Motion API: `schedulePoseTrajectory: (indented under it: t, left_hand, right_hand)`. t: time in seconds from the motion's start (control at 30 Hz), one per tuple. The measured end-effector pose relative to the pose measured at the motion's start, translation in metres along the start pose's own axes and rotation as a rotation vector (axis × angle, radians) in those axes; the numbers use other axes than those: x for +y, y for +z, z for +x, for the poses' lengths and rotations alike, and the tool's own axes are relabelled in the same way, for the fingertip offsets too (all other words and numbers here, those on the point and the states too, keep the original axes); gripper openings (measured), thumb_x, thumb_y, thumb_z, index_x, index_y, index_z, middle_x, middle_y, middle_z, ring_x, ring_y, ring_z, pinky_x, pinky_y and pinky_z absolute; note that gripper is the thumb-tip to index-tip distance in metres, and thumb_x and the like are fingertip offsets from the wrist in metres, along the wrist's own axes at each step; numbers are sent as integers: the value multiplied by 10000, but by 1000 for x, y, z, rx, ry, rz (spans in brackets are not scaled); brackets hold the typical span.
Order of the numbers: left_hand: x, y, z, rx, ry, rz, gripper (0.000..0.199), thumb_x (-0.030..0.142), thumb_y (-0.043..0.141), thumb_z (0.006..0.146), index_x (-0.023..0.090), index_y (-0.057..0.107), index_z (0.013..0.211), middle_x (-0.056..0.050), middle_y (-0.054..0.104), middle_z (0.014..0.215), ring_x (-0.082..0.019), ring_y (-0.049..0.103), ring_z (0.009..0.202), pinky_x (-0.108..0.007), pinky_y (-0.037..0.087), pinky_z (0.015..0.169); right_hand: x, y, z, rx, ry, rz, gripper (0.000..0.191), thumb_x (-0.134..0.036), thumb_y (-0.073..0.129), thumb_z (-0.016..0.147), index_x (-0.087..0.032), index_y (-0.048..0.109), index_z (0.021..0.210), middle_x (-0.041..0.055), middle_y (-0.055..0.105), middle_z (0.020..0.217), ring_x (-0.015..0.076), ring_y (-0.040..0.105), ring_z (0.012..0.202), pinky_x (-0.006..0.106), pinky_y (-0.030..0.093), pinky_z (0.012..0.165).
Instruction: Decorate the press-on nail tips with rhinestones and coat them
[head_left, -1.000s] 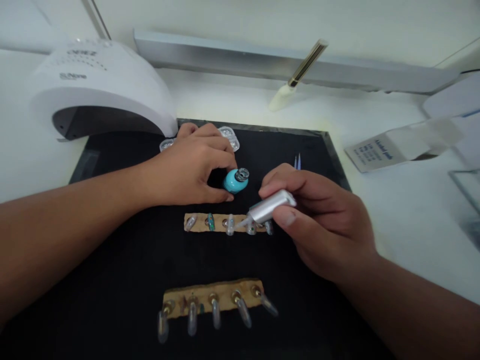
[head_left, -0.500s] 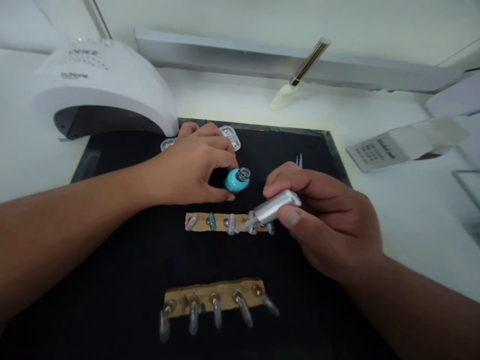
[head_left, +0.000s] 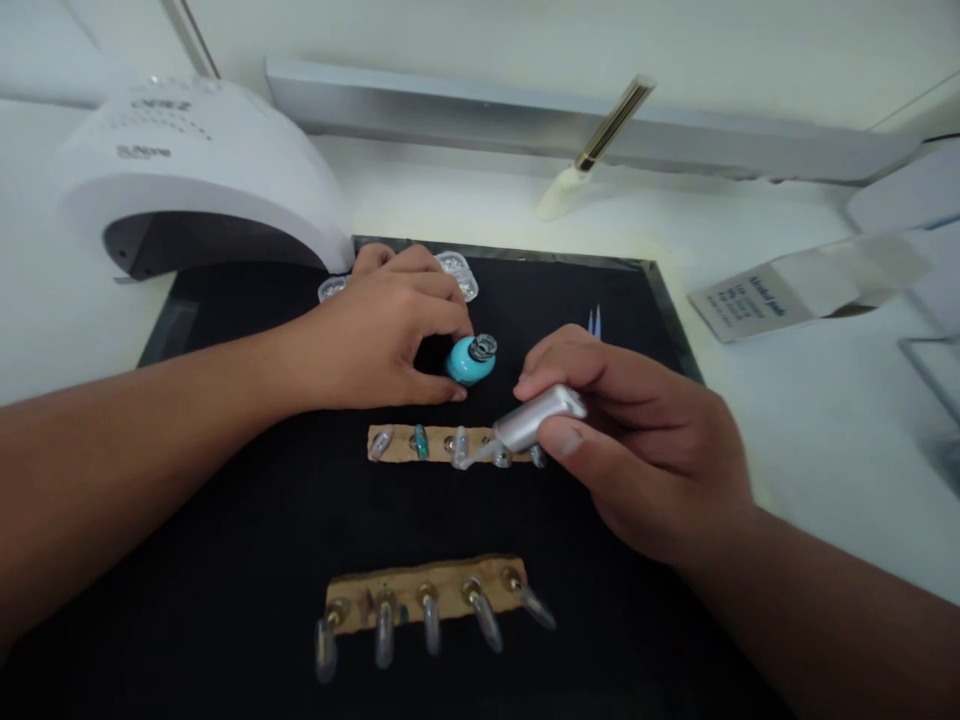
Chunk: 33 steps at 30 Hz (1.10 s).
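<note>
My left hand [head_left: 405, 325] holds an uncapped turquoise nail polish bottle [head_left: 469, 362] between thumb and fingers, its neck tilted to the right. Pinched in my right hand [head_left: 630, 430] is a silver nail polish brush cap [head_left: 536, 418], its brush pointing down and left. The brush tip is at the lower end of the middle false nail [head_left: 460, 447] on the far tan strip [head_left: 401, 452]. On that strip, a teal false nail [head_left: 421, 442] sits to the left; the nails on the right are partly covered by the cap and my right hand.
A nearer tan strip [head_left: 420, 592] bears several clear false nails on the black mat [head_left: 262, 520]. Behind stand a white nail lamp [head_left: 225, 150] and a brush [head_left: 592, 150]. Tweezers [head_left: 595, 322] and a clear case [head_left: 459, 275] lie farther back; an alcohol pads box [head_left: 765, 295] is at right.
My right hand has moved slightly left, bringing the brush tip to the end of the middle false nail. My left hand still holds the bottle in the same place.
</note>
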<state>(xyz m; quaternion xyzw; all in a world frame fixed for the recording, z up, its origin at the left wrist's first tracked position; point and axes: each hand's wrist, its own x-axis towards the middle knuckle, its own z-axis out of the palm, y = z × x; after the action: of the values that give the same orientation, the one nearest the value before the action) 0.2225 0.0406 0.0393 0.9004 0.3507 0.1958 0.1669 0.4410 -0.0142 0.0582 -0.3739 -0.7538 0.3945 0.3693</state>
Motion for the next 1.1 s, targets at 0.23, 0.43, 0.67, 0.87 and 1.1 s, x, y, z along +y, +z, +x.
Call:
schedulePoseTrajectory:
  t: [0.23,0.43,0.67,0.87,1.1]
  left_hand:
    - [0,1,0,4,4,5,229,412,727,746,219,693,865,-37,702,1009,-291,540,1073,-465,281,907]
    - [1,2,0,30,-3,2,214,387,729,738,216,698,862,-33,702,992,-291,543,1070,-468,288,907]
    - [0,2,0,22,1,12,244,410,748,730,219,707,876,-34,702,1000,-291,542,1063,-469,295,930]
    - [1,1,0,-1,-8,4,235,396,733,741,218,706,892,-39,702,1017,-294,538,1079,-461,301,920]
    - [1,0,0,8,-4,5,226,382,729,741,214,705,891,-35,700,1002,-289,533,1081,-455,301,923]
  right_hand:
    - [-2,2,0,5,-6,3,47,-242,624,864,-248,636,910,19,591,816,171,562,737,348,471,682]
    - [-6,4,2,-7,-65,-83,85,-207,632,848,-271,621,905,24,614,797,201,585,800,381,480,717]
    - [-3,3,1,19,-87,-113,100,-197,632,854,-273,626,918,17,599,803,188,574,791,363,456,699]
    - [-2,4,1,58,-61,-122,80,-209,627,859,-274,627,905,18,591,815,190,580,785,372,469,708]
    - [-2,3,1,57,-60,-128,63,-222,621,870,-266,628,915,18,579,822,181,581,772,371,477,709]
